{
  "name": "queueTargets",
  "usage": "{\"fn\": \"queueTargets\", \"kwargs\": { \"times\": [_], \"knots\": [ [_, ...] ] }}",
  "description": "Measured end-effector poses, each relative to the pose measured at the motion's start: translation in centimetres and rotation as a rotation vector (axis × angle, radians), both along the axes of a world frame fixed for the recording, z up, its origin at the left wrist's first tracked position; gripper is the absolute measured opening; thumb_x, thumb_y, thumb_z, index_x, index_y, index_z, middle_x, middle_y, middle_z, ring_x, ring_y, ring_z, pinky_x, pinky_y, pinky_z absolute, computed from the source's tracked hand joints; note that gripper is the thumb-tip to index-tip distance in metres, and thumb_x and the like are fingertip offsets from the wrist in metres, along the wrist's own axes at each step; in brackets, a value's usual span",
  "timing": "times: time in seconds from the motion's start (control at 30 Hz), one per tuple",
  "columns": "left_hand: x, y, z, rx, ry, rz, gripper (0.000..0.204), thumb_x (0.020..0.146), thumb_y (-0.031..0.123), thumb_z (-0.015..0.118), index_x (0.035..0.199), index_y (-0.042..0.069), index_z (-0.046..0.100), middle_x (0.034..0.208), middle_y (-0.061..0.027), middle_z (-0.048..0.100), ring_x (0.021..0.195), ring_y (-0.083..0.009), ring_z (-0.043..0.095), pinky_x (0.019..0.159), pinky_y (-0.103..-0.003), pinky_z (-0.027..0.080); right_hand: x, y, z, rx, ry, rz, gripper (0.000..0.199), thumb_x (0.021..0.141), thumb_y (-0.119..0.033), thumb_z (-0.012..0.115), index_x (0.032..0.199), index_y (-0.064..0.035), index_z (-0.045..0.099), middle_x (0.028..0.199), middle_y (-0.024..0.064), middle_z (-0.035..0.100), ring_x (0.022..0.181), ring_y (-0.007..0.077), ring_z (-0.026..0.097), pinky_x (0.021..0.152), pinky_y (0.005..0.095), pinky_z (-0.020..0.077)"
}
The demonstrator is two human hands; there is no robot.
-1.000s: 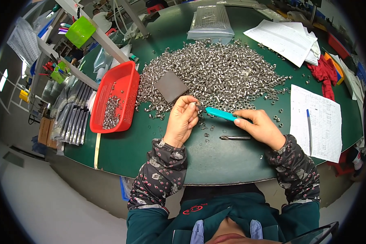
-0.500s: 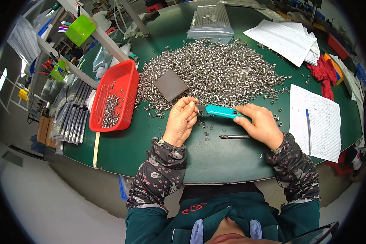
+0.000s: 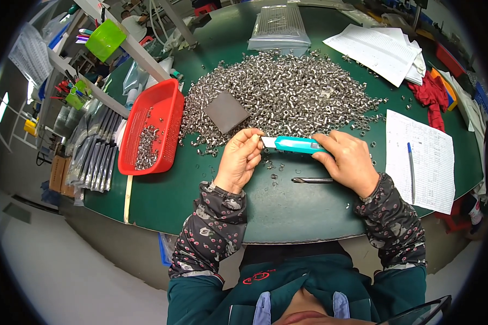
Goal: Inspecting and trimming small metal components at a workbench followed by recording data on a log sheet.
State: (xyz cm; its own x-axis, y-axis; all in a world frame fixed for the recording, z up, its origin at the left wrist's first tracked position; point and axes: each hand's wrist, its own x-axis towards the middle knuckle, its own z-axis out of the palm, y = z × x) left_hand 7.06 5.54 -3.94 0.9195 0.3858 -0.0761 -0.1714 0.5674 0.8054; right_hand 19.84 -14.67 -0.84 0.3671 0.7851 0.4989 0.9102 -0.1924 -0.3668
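My right hand is wrapped round the turquoise handle of a utility knife, which lies nearly level in front of me. Its blade points left and reaches the fingertips of my left hand. Those fingers are pinched together; what they hold is too small and covered to make out. Below the knife, a drill bit rests on the green table, near my right hand. Several loose metal rings lie between my hands. Just beyond them spreads a large heap of small metal rings.
A dark square block sits on the heap's near left. Left of it stands a red basket with some metal pieces inside. At the right are a printed sheet, a pen and a red cloth. Bagged parts lie behind.
The knife has turned slightly, its handle end rising toward level, and the blade now catches bright light. My right hand has shifted a little; the left keeps its pinch.
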Motion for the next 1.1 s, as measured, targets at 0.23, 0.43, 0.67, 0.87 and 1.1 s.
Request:
{"fn": "queueTargets", "kwargs": {
  "times": [0.23,0.43,0.67,0.87,1.1],
  "knots": [
    [-0.06,0.13,0.13,-0.015,0.011,-0.034,0.012,0.085,0.009,0.051,0.095,0.002,0.054,0.072,-0.0022,0.052,0.047,-0.0010,0.033,0.036,-0.013,0.025,0.09,0.01,0.21,0.052,-0.110,0.002,0.027,0.069,-0.015,0.063,0.095,-0.0086,0.056,0.066,0.0071,0.047,0.061,0.0239,0.051,0.051,0.0349,0.0400],
    [-0.13,0.12,0.13,-0.012,0.016,-0.037,0.012,0.085,0.009,0.051,0.095,0.002,0.054,0.072,-0.0022,0.052,0.047,-0.0010,0.034,0.036,-0.013,0.025,0.24,0.02,0.49,0.046,-0.181,0.009,0.030,0.066,-0.014,0.065,0.094,-0.0077,0.056,0.065,0.0065,0.045,0.060,0.0229,0.049,0.051,0.0343,0.0392],
    [-0.10,0.06,0.17,-0.103,0.026,-0.040,0.012,0.086,0.010,0.050,0.095,0.002,0.054,0.073,-0.0020,0.051,0.049,-0.0018,0.035,0.037,-0.013,0.026,0.31,0.03,0.92,0.066,-0.220,0.015,0.031,0.065,-0.016,0.067,0.093,-0.0069,0.055,0.066,0.0057,0.047,0.059,0.0213,0.051,0.050,0.0323,0.0403],
    [-0.06,0.21,0.07,-0.176,0.027,-0.062,0.014,0.089,0.012,0.044,0.096,0.002,0.051,0.071,-0.0019,0.048,0.049,-0.0026,0.033,0.036,-0.014,0.025,0.23,-0.12,0.29,0.038,0.006,0.025,0.027,0.071,-0.019,0.064,0.094,-0.0069,0.056,0.068,0.0077,0.050,0.062,0.0245,0.054,0.052,0.0348,0.0425],
    [-0.11,0.29,-0.24,-0.159,-0.003,-0.101,0.014,0.088,0.014,0.047,0.094,0.002,0.053,0.073,-0.0010,0.049,0.049,-0.0020,0.034,0.037,-0.014,0.026,0.32,0.06,-0.07,0.038,0.068,0.071,0.025,0.074,-0.020,0.061,0.094,-0.0062,0.058,0.069,0.0087,0.052,0.061,0.0262,0.054,0.053,0.0351,0.0428]
  ]
}}
